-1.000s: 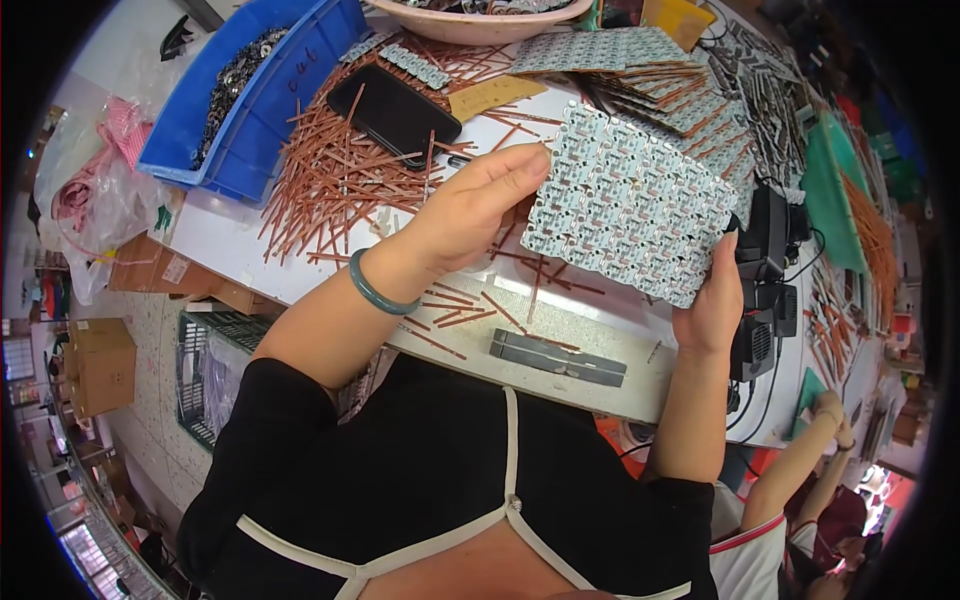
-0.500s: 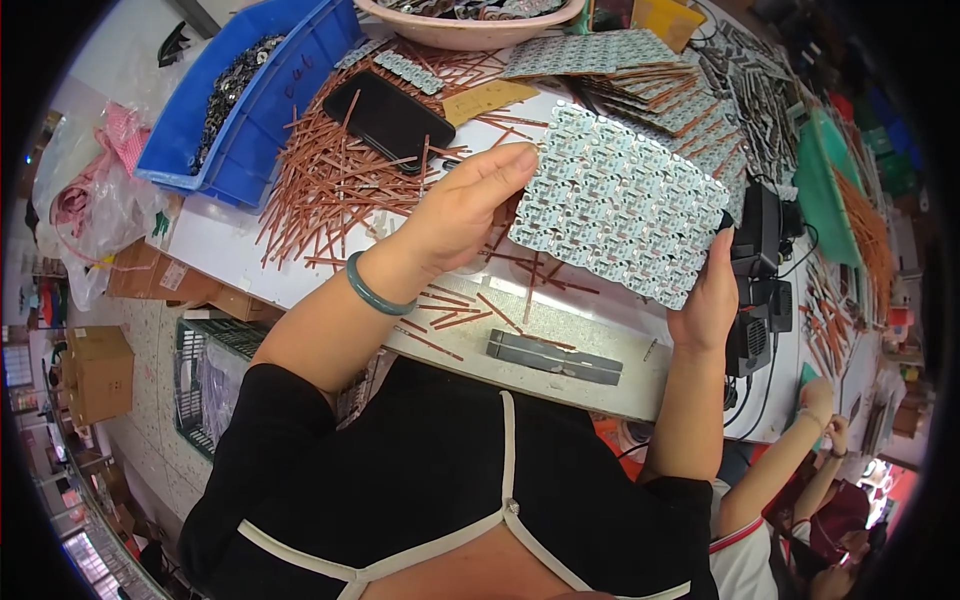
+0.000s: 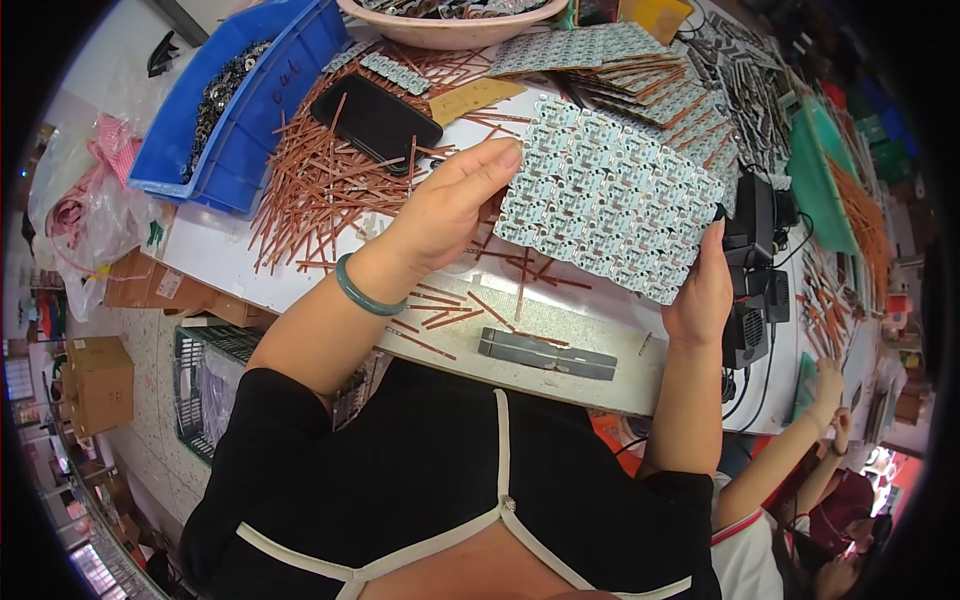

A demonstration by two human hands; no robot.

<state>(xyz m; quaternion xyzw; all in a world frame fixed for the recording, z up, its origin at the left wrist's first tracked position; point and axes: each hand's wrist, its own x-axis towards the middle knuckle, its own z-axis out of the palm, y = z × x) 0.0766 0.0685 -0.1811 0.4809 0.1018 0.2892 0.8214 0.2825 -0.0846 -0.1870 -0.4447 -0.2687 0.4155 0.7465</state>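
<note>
A pale circuit board panel (image 3: 610,200), printed with rows of small repeated units, is held tilted above the table's front part. My left hand (image 3: 460,200) is closed on its left edge, thumb along the upper left corner and the other fingers hidden behind. On the lower right edge, my right hand (image 3: 702,295) grips it with the thumb up the side; its other fingers are hidden too. Beneath, a grey metal bar-shaped fixture (image 3: 547,354) lies near the table edge. Several thin brown strips (image 3: 440,310) are scattered beside it.
Behind my left hand, a black phone (image 3: 375,118) rests on a heap of brown strips (image 3: 300,200). A blue bin (image 3: 240,110) of small dark parts stands left, a pink basin (image 3: 455,25) behind. Stacked panels (image 3: 590,48) and black devices (image 3: 752,230) with cables lie right. A co-worker's arm (image 3: 790,440) reaches in.
Both hands and the panel stay in nearly the same pose, with the whole view shifted slightly. The co-worker's hand at the right has moved up a little.
</note>
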